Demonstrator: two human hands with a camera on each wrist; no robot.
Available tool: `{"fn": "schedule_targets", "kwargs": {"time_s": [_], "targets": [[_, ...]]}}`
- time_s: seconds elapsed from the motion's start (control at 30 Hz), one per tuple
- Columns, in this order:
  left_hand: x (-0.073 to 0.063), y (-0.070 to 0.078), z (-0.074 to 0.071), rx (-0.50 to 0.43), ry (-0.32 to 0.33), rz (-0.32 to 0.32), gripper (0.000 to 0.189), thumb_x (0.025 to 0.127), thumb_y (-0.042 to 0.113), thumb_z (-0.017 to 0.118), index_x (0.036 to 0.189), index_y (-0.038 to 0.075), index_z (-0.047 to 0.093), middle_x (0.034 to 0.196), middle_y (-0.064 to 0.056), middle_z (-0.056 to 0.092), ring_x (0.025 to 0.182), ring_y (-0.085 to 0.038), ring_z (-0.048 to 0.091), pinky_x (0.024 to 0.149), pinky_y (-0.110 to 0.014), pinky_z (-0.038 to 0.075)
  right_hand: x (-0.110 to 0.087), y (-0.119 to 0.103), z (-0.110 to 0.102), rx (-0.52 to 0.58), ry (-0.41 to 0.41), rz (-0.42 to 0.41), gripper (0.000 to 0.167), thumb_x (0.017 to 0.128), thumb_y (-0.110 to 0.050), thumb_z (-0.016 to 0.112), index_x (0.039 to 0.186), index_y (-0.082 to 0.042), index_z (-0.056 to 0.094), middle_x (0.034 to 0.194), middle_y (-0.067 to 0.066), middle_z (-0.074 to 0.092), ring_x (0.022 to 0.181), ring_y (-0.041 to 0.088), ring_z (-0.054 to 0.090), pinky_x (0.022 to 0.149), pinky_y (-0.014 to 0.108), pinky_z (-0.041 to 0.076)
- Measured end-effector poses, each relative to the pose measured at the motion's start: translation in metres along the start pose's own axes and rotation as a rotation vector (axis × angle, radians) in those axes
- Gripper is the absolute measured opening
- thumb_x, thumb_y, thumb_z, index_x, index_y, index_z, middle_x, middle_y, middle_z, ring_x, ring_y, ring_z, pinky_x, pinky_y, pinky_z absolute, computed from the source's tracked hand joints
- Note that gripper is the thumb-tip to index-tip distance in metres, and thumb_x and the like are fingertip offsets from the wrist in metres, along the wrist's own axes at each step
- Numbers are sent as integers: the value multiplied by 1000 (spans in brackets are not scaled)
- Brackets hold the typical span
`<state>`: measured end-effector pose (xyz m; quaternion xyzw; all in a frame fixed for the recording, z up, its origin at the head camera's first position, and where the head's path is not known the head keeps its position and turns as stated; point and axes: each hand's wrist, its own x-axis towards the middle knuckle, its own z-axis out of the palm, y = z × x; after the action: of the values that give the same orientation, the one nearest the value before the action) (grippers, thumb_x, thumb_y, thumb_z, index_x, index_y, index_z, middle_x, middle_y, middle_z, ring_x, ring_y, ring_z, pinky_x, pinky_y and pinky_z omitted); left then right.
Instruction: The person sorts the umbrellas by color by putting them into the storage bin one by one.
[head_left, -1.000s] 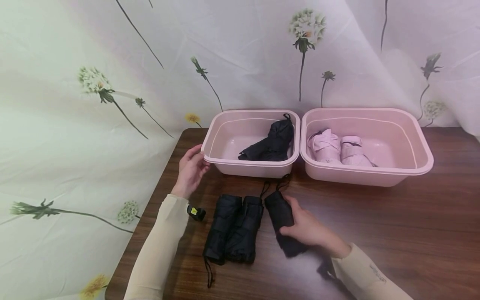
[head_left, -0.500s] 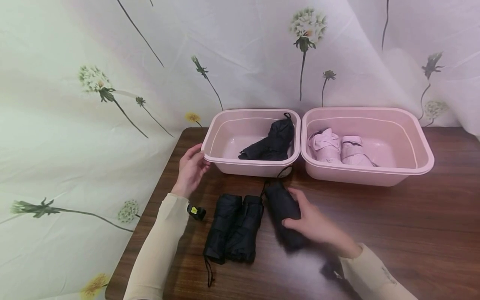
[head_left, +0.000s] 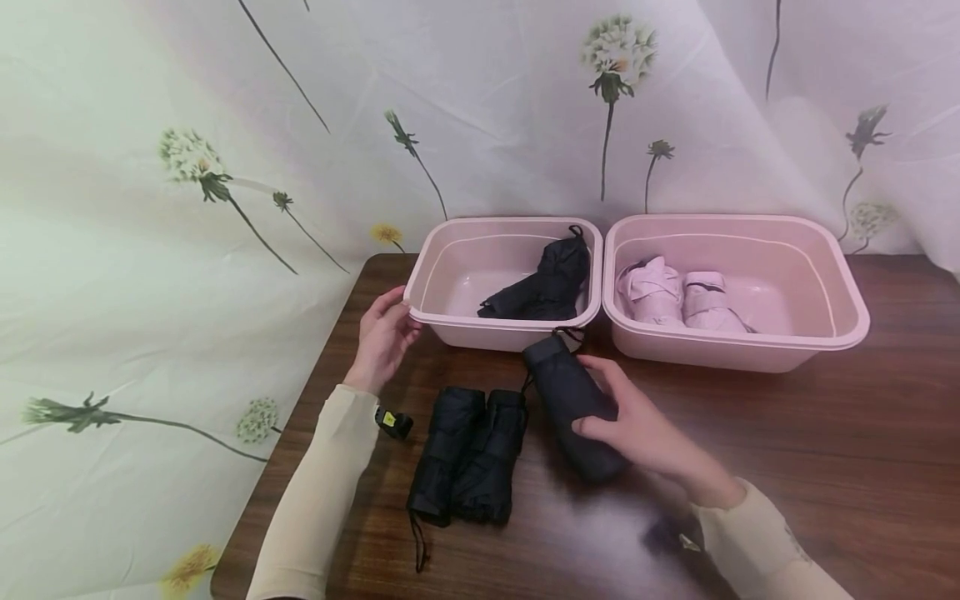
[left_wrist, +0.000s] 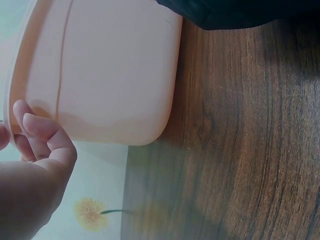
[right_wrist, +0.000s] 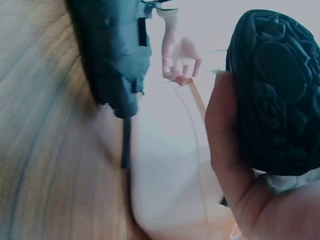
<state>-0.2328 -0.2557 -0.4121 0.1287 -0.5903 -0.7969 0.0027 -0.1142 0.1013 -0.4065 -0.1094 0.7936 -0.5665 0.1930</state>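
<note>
Before left bin's front wall [head_left: 502, 337], black umbrella [head_left: 570, 404] gripped by right hand [head_left: 637, 423], flanked by umbrella pair [head_left: 467, 457]; rim [head_left: 487, 322] pinched by left hand [head_left: 384, 340] near table edge [head_left: 334, 335].

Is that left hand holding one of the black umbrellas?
No, the left hand holds the left tub by its rim, while the right hand grips a black umbrella.

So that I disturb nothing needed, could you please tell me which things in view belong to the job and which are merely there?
Likely the job's:
umbrella in the right hand
two black umbrellas on the table
left basin and black contents
right basin and pink umbrellas

Probably just there:
table
floral cloth
</note>
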Motion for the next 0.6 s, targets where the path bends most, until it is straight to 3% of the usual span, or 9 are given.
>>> {"fn": "schedule_targets", "kwargs": {"time_s": [0.17,0.33,0.6], "targets": [[-1,0,0,-1,-3,1,29,97,7,53,125,14,49,90,-6,59,65,-13,57,62,-23,48,0,-10,-8,13,8,-59,75,85,-20,69,148,-19,27,136,18,50,118,33,52,89,38,47],[-1,1,-1,-4,-8,4,29,97,7,54,124,14,49,89,-5,60,65,-13,57,61,-23,48,3,-20,-15,81,8,-61,73,87,-19,67,148,-22,28,136,20,49,117,33,53,83,33,51],[-3,2,-1,5,-10,-5,34,97,9,55,129,14,48,96,-8,59,68,-13,57,63,-22,49,11,-34,-21,188,37,-90,72,88,-13,65,149,-16,27,135,24,52,110,26,58,81,27,53]]}}
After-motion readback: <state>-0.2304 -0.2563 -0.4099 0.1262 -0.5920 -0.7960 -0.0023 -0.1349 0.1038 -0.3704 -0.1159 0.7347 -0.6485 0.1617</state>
